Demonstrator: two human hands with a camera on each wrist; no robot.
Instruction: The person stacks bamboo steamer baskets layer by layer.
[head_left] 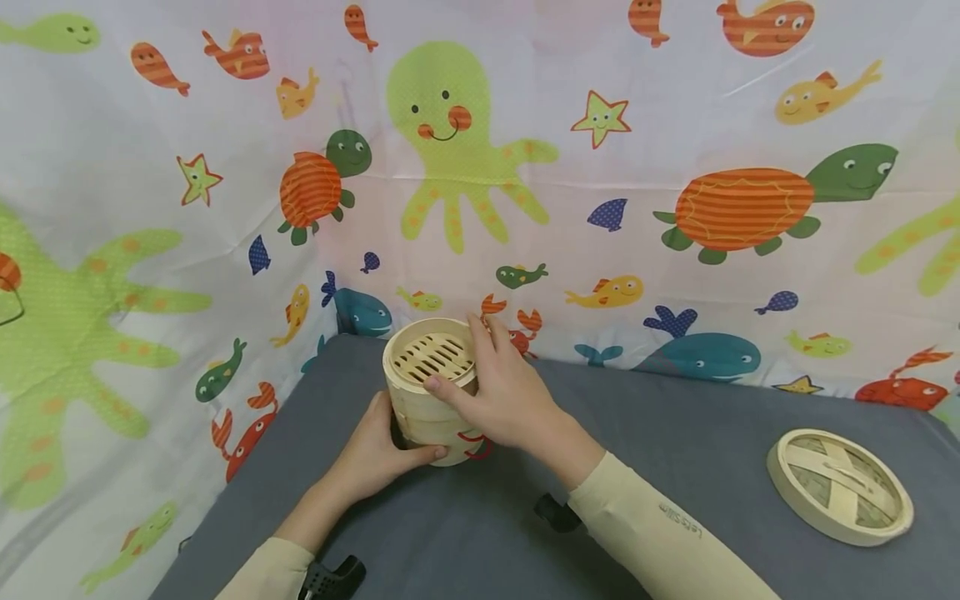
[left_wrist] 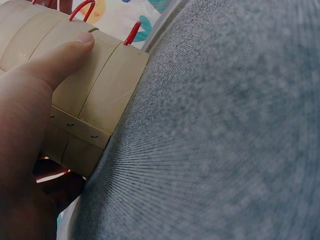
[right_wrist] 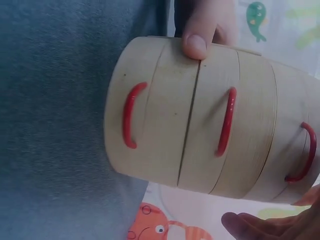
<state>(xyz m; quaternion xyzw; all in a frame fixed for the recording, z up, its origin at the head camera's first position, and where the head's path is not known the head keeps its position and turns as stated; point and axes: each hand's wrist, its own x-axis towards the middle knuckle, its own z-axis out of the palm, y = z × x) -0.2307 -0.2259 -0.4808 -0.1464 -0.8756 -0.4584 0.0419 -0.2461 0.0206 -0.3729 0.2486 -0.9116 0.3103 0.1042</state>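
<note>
A stack of round bamboo steamer baskets stands upright on the grey cloth, with its slatted top tier uncovered. Red loop handles run down one side, one per tier. Low on the stack, my left hand grips the wall from the left; its thumb lies across the side near a seam between tiers. My right hand holds the top tier at its right, thumb on the near rim and fingers over the far side. In the right wrist view, only part of that hand shows at the lower right corner.
A bamboo steamer lid with crossed strips lies on the grey cloth at the right. Behind and to the left hangs a white curtain printed with sea animals. Black wrist straps sit on both sleeves.
</note>
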